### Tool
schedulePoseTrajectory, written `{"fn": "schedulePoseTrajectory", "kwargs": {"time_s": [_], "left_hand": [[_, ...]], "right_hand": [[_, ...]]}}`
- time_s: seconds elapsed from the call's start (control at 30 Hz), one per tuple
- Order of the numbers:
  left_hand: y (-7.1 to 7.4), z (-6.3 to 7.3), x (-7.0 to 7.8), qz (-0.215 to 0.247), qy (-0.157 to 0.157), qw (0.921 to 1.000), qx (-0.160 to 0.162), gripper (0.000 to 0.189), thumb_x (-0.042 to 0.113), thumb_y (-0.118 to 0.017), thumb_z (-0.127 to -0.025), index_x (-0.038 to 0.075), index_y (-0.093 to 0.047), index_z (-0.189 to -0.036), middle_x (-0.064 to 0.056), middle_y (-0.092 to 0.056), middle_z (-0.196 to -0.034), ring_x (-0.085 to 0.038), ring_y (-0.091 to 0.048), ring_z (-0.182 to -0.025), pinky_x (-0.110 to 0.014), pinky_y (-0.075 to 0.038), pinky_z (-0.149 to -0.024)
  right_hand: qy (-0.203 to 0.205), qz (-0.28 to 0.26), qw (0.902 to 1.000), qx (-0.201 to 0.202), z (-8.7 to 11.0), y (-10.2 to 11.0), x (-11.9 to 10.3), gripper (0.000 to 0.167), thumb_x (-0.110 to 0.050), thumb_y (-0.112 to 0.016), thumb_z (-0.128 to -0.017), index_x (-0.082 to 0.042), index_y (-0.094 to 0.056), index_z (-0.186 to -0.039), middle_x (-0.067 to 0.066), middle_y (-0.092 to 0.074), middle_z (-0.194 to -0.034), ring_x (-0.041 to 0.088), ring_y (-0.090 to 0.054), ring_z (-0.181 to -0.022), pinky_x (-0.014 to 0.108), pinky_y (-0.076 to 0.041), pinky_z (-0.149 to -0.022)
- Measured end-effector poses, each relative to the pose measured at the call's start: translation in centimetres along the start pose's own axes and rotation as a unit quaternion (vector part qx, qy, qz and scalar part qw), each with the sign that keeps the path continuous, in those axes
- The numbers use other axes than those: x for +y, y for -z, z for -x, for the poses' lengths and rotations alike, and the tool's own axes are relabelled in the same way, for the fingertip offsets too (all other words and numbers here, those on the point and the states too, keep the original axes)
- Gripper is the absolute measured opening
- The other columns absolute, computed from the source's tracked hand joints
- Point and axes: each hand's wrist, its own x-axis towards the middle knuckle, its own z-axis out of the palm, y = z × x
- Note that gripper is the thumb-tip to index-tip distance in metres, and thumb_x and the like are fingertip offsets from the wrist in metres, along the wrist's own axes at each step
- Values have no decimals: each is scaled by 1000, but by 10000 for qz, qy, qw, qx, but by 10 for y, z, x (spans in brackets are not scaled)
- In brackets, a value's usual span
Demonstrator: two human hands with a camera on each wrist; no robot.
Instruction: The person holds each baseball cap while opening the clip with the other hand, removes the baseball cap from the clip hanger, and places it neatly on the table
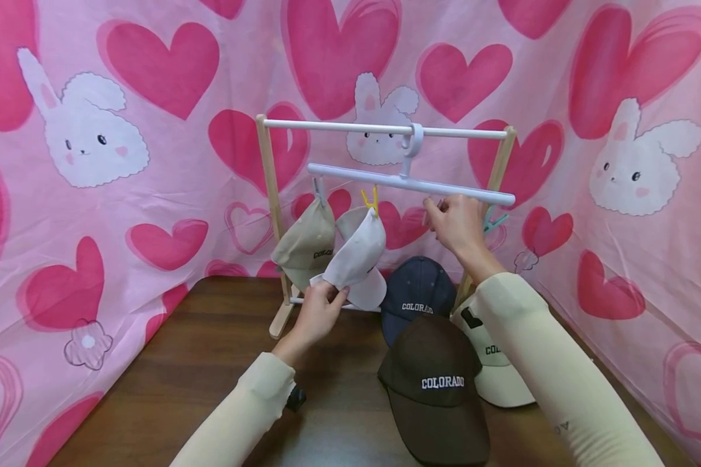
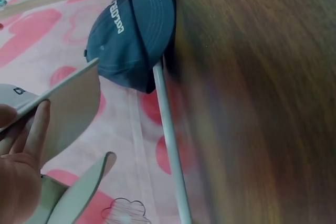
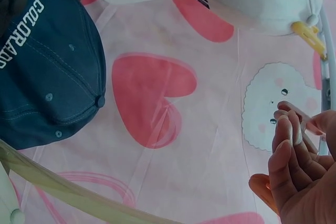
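Observation:
A white cap hangs from a yellow clip under the white hanger. Its brim is pinched between the thumb and fingers of my left hand. To its left, a beige cap hangs from a grey clip. My right hand is raised just under the hanger's right half, pinching a pale pinkish clip, which its fingers partly hide. An orange clip shows behind that hand, and a teal clip hangs farther right.
The hanger hooks over the top rod of a wooden-legged rack. On the brown table are a brown cap, a navy cap and a cream cap, the last partly behind my right sleeve. Pink heart-patterned cloth surrounds the table.

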Motion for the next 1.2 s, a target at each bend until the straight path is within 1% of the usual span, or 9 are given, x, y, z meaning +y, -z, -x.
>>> {"fn": "schedulePoseTrajectory", "kwargs": {"time_s": [0.03, 0.1, 0.2, 0.3, 0.37, 0.6, 0.9, 1.07, 1.2], "left_hand": [[0, 0, 1, -60, -25, 10000, -5, 12, 4, -67, -98, -6, -72, -102, -14, -76, -86, -14, -69, -74, -24, -56, -64], [0, 1, 2, -203, -53, 9998, -12, 12, 5, -66, -98, -6, -73, -100, -12, -76, -83, -12, -67, -72, -23, -55, -63], [0, 3, 3, -343, -109, 9993, -56, 12, 4, -66, -98, -6, -72, -99, -11, -75, -79, -14, -66, -69, -24, -54, -61], [-1, 5, 3, -424, -159, 9989, -94, 11, 3, -66, -98, -7, -72, -99, -12, -73, -76, -21, -68, -68, -24, -53, -59], [-2, 5, 3, -474, -175, 9987, -95, 10, 2, -66, -98, -6, -72, -98, -14, -73, -76, -22, -68, -68, -24, -52, -59], [-4, 7, 4, -637, -171, 9978, -104, 9, 3, -67, -97, -4, -72, -100, -12, -73, -77, -11, -62, -70, -26, -53, -64], [-3, 8, 5, -776, -312, 9965, -41, 7, 4, -69, -96, -2, -72, -97, -4, -68, -74, -15, -59, -73, -29, -51, -64], [-4, 9, 4, -750, -314, 9967, -46, 7, 4, -69, -96, -2, -73, -98, -6, -68, -75, -15, -59, -74, -28, -52, -64], [-4, 9, 4, -776, -293, 9966, -29, 6, 5, -69, -96, -1, -73, -95, -1, -65, -70, -15, -57, -70, -27, -49, -61]], "right_hand": [[-20, -5, 10000, -12, -1, 1, 0, 50, -40, -58, -102, -2, -75, -73, 8, -68, -62, 20, -65, -51, 31, -47, -58], [-74, -53, 10000, -38, -1, 2, 1, 48, -38, -59, -102, -2, -75, -74, 9, -69, -63, 19, -65, -50, 31, -49, -49], [-162, -87, 9998, -49, -3, 5, 1, 46, -36, -60, -101, -2, -75, -74, 10, -70, -65, 18, -64, -50, 27, -48, -46], [-224, -84, 9997, -42, -4, 8, 2, 46, -36, -60, -101, -2, -75, -75, 11, -70, -66, 18, -64, -50, 26, -47, -46], [-246, -80, 9997, -35, -5, 10, 2, 46, -37, -60, -102, -1, -75, -76, 11, -71, -67, 18, -65, -51, 27, -47, -46], [-324, -84, 9994, -58, -6, 13, 5, 46, -38, -59, -101, -1, -75, -80, 11, -71, -68, 19, -67, -54, 27, -49, -47], [-347, 37, 9994, 2, -8, 16, 6, 50, -42, -55, -101, -2, -76, -78, 10, -71, -67, 22, -64, -55, 32, -44, -45], [-411, 83, 9991, 20, -8, 18, 5, 50, -43, -55, -101, -4, -76, -77, 10, -70, -67, 22, -61, -54, 33, -42, -44], [-417, 143, 9990, 90, -9, 20, 4, 52, -45, -54, -101, -5, -77, -77, 10, -70, -66, 24, -59, -54, 34, -40, -43]]}}
